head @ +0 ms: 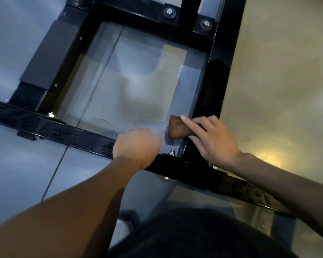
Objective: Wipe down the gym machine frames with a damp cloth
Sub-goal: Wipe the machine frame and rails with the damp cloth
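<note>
- Right hand (pixel 211 138), at the lower right of centre, is pressing a brown cloth (pixel 177 128) against the inner corner of the black machine frame (pixel 222 53), where the right-hand rail is meeting the near crossbar (pixel 63 130). Its thumb and lower fingers are curling round the wad, while the index finger is lying straight across the top of it.
- Left hand (pixel 137 144), just left of the cloth and apart from it, is sitting on the near crossbar with its fingers curled under. I cannot tell whether they are gripping the bar's far edge or are simply closed, since the knuckles are hiding them; it appears to be bracing the body.
- The cloth is sitting bunched, part of it over the grey floor (pixel 134 75) inside the frame and part against the rail's inner face.
- The step in hand, as I judge it, is wiping the inner corner at the foot of the right rail. The glossy near crossbar is showing mottled marks towards the left of the picture, so much of the frame seems to be waiting for its turn.
- The next move is calling for the cloth to be drawn along one rail face with steady pressure, and worked round the bolt (pixel 172 152) just below the corner.
- Bolted brackets (pixel 169 13) at the top of the picture are likely wanting the same close fingertip work later.
</note>
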The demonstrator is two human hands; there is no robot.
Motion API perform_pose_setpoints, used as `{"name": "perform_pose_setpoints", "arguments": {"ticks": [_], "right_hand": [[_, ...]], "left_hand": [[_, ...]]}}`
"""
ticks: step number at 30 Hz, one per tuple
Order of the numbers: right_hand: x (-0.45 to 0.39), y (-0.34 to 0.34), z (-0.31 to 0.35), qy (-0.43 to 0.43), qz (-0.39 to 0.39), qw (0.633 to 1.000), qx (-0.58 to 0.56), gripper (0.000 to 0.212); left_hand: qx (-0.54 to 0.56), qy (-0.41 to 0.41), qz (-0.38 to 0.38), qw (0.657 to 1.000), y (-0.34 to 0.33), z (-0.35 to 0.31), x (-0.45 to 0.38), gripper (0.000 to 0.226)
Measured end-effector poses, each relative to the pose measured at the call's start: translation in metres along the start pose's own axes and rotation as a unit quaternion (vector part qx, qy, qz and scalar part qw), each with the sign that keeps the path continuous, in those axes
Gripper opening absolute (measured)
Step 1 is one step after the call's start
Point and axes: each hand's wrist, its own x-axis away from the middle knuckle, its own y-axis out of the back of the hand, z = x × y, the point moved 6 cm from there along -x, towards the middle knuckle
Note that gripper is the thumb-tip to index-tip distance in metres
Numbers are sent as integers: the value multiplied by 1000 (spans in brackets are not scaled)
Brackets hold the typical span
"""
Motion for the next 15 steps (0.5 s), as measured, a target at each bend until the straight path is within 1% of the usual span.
{"name": "perform_pose_setpoints", "arguments": {"ticks": [1, 2, 3, 4, 6, 8, 10, 12, 15], "right_hand": [[4, -1, 6, 34, 15, 999, 13, 56], [5, -1, 5, 47, 22, 998, 23, 56], [-1, 0, -4, 41, 17, 999, 28, 55], [-14, 3, -18, 16, 3, 999, 30, 54], [-55, 7, -60, -67, -28, 996, 44, 52], [-101, 10, -107, -148, -28, 988, 39, 51], [-133, 10, -135, -179, -18, 984, 11, 53], [-137, 6, -134, -176, -21, 984, -19, 53], [-87, 0, -87, -140, -25, 986, -82, 50]], "left_hand": [[0, -1, -1, 1000, 0, 1, 0, 37], [-1, -2, -2, 1000, -1, 1, 0, 37], [-4, -4, -3, 1000, -1, 0, 0, 37], [-3, -5, -4, 1000, -1, 0, 0, 37], [-3, -5, -5, 1000, -1, 0, -1, 37], [-2, -10, -5, 1000, -1, 0, -2, 36], [0, -14, -5, 1000, 0, -1, -1, 37], [6, -13, -3, 1000, 0, 0, -1, 38], [20, -1, -3, 1000, 1, 1, 1, 37]]}}
